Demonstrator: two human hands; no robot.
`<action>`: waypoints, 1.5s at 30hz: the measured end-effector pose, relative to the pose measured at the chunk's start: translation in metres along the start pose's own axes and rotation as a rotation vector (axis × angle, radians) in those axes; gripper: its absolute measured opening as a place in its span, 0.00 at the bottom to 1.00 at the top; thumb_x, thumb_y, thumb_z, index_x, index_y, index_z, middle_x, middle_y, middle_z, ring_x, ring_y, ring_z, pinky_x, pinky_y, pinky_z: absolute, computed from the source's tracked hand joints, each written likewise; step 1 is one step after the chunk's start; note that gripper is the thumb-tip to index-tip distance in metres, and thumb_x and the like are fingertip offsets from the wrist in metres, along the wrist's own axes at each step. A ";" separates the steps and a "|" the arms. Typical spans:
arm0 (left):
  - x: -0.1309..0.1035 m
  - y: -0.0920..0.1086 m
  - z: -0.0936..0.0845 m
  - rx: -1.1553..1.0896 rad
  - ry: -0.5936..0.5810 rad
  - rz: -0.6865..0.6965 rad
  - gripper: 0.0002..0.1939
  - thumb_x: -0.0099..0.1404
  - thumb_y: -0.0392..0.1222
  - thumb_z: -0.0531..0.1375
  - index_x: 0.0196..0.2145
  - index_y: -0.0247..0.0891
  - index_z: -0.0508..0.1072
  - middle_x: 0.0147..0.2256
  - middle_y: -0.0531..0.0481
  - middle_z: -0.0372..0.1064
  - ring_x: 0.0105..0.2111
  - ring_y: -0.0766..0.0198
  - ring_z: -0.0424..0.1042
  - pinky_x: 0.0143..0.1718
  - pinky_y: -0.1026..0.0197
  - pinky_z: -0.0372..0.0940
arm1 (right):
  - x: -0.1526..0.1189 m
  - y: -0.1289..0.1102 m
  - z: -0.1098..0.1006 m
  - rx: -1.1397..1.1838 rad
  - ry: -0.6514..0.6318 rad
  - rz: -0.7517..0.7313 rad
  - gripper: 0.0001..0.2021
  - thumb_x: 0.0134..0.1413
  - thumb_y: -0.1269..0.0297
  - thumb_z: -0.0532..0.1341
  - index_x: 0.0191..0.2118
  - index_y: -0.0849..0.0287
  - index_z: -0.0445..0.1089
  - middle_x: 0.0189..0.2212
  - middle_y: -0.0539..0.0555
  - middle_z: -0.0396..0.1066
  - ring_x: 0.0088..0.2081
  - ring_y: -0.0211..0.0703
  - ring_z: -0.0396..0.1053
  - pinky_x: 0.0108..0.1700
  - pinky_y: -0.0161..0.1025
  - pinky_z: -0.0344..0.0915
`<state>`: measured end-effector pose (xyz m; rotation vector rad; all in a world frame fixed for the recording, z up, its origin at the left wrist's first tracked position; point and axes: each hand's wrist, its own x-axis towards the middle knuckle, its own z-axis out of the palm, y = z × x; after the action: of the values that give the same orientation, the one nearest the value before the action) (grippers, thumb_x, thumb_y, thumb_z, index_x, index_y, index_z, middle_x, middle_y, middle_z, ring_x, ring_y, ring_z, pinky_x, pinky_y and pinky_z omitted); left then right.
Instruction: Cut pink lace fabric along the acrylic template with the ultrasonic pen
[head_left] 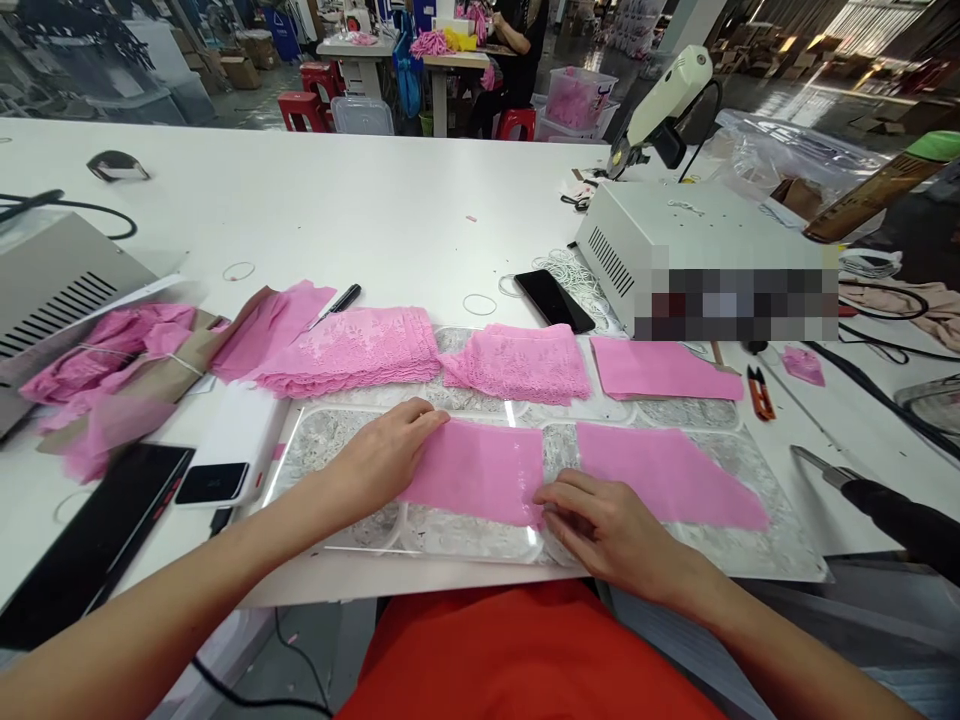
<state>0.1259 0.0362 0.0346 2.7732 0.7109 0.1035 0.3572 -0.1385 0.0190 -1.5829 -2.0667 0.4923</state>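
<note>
A flat rectangular piece of pink fabric (480, 470) lies in front of me on a grey-patterned mat (465, 535) with a clear cover. My left hand (397, 445) is closed at the fabric's upper left corner, its fingers pressed together on it. At the right edge, the curled fingers and thumb of my right hand (604, 520) pinch the same piece. Another pink panel (667, 475) with a slanted side lies just right of it. Behind are a stack of pink lace pieces (360, 350), a smaller lace pile (517, 362) and plain pink pieces (664, 368).
A grey machine box (622, 240) stands at the back right, near a black phone (555, 300). Orange snips (760, 393) and a black-handled tool (892, 510) lie at right. On the left are a white power bank (240, 430) and bundled pink fabric (112, 350). A person (517, 50) sits beyond.
</note>
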 end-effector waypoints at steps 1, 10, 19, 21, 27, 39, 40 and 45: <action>-0.002 -0.001 0.002 0.051 0.039 0.047 0.21 0.62 0.26 0.47 0.49 0.36 0.69 0.48 0.41 0.67 0.44 0.56 0.71 0.41 0.55 0.69 | -0.001 0.001 0.001 -0.006 0.020 -0.024 0.10 0.59 0.74 0.55 0.43 0.58 0.69 0.31 0.52 0.71 0.28 0.35 0.67 0.28 0.32 0.60; -0.019 -0.017 0.003 0.338 0.239 0.212 0.21 0.61 0.23 0.48 0.46 0.35 0.72 0.50 0.37 0.69 0.48 0.49 0.70 0.43 0.49 0.67 | -0.004 0.003 0.013 -0.113 0.071 -0.093 0.08 0.60 0.73 0.55 0.39 0.58 0.71 0.26 0.51 0.68 0.25 0.35 0.64 0.26 0.32 0.55; -0.001 -0.005 0.009 0.305 0.290 0.534 0.16 0.70 0.36 0.51 0.52 0.40 0.70 0.52 0.46 0.71 0.52 0.55 0.70 0.50 0.53 0.65 | -0.024 0.021 -0.012 -0.118 0.354 0.022 0.09 0.57 0.74 0.55 0.40 0.58 0.71 0.28 0.52 0.70 0.27 0.36 0.67 0.26 0.32 0.62; 0.013 0.006 0.010 0.277 0.267 0.566 0.17 0.71 0.34 0.50 0.54 0.41 0.68 0.54 0.47 0.70 0.55 0.57 0.68 0.52 0.53 0.65 | -0.044 0.035 -0.026 -0.137 0.497 0.129 0.09 0.58 0.73 0.55 0.39 0.57 0.71 0.29 0.52 0.72 0.29 0.36 0.69 0.29 0.32 0.65; 0.081 0.063 0.031 0.239 0.127 0.751 0.19 0.73 0.35 0.47 0.59 0.38 0.64 0.60 0.46 0.62 0.63 0.53 0.57 0.60 0.47 0.59 | -0.111 0.076 -0.044 -0.367 0.751 0.381 0.08 0.57 0.72 0.59 0.39 0.55 0.73 0.34 0.53 0.74 0.37 0.42 0.73 0.42 0.39 0.70; 0.157 0.113 0.060 0.263 0.012 0.938 0.25 0.74 0.51 0.46 0.66 0.44 0.54 0.65 0.46 0.52 0.65 0.50 0.52 0.63 0.44 0.51 | -0.136 0.092 -0.053 -0.164 0.802 0.686 0.07 0.58 0.65 0.58 0.37 0.57 0.73 0.37 0.55 0.73 0.37 0.41 0.73 0.36 0.34 0.71; 0.158 0.114 0.060 0.275 0.016 0.933 0.26 0.74 0.52 0.46 0.66 0.44 0.53 0.65 0.47 0.52 0.65 0.51 0.52 0.64 0.44 0.50 | -0.136 0.093 -0.053 -0.136 0.790 0.684 0.07 0.58 0.65 0.57 0.37 0.57 0.73 0.37 0.55 0.72 0.36 0.40 0.73 0.35 0.34 0.70; 0.158 0.114 0.065 0.311 0.060 0.912 0.27 0.74 0.52 0.45 0.67 0.43 0.51 0.65 0.46 0.51 0.65 0.50 0.51 0.64 0.42 0.47 | -0.137 0.093 -0.056 -0.093 0.771 0.643 0.07 0.59 0.67 0.57 0.35 0.57 0.72 0.35 0.54 0.70 0.32 0.36 0.70 0.32 0.32 0.69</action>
<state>0.3255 0.0001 0.0044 3.1571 -0.6256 0.2684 0.4916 -0.2462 -0.0091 -2.0582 -1.0120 -0.0372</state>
